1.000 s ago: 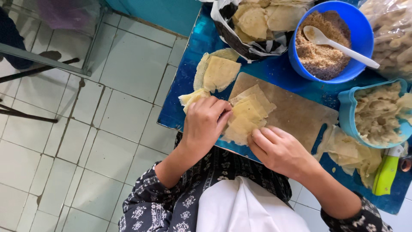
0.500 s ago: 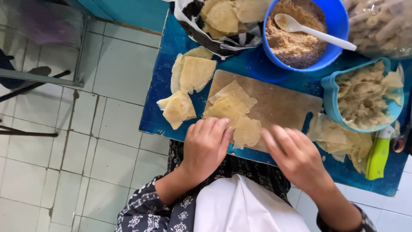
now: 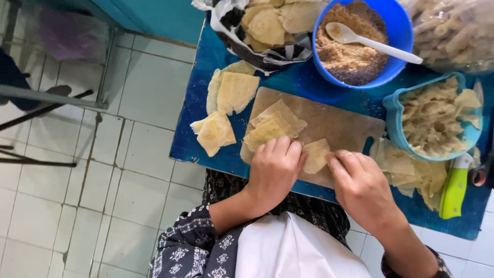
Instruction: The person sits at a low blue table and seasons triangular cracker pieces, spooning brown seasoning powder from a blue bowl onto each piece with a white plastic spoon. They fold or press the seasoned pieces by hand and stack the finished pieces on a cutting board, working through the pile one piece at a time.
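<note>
Since the frame half a second back: both hands drawn closer together over the small folded wrapper, camera view tipped slightly, everything else on the table where it was.

Far left on the blue top: a loose pile of pale dough sheets, with a bigger stack just behind it. Next along, a wooden board, carrying a few flat sheets at its left end.

Left hand laid palm down on the board's near edge, fingers together and curled, fingertips pressing the wrapper's left edge; no pinch visible. Small wrapper between the two hands, flat on the board, touching both. Longer side roughly away from the body, slightly tilted. Equally near either hand.

Right hand just beside it, fingers bent, thumb and forefinger meeting the wrapper's right edge; whether pinching or only pressing, cannot tell.

Behind the board: a dark patterned bag of fried sheets, then a round blue bowl of brown crumbly filling with a white spoon resting in it. Right of the board: a pale blue tub heaped with folded pieces, more sheets spread beneath it, and a green-handled knife near the table's right edge. A clear bag of pieces at the far corner.
</note>
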{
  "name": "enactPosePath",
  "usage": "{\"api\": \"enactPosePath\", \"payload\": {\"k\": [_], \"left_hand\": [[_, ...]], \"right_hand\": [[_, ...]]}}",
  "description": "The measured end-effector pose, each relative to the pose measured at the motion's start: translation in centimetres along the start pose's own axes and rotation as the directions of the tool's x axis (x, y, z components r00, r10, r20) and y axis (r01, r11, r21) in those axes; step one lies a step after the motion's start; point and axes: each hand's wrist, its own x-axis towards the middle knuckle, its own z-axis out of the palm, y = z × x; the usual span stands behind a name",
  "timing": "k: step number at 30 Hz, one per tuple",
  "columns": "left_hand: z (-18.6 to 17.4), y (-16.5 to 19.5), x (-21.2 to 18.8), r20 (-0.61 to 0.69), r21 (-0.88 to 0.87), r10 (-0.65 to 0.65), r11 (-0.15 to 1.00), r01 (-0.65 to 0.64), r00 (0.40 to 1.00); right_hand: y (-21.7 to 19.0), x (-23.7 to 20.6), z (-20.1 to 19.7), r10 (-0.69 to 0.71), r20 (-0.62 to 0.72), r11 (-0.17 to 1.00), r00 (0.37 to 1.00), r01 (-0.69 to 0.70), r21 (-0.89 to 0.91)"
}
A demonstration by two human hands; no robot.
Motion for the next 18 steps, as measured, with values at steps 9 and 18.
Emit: {"api": "enactPosePath", "payload": {"k": [9, 18], "left_hand": [[0.9, 0.8, 0.7, 0.080, 0.142, 0.046, 0.988, -0.057, 0.996], [0.8, 2.9, 2.8, 0.059, -0.418, 0.135, 0.903, -0.099, 0.989]], "right_hand": [[3.9, 1.6, -0.9, 0.335, -0.431, 0.941, 0.838, -0.322, 0.105], [15.4, 8.6, -1.2, 0.587, -0.124, 0.708, 0.800, -0.432, 0.559]]}}
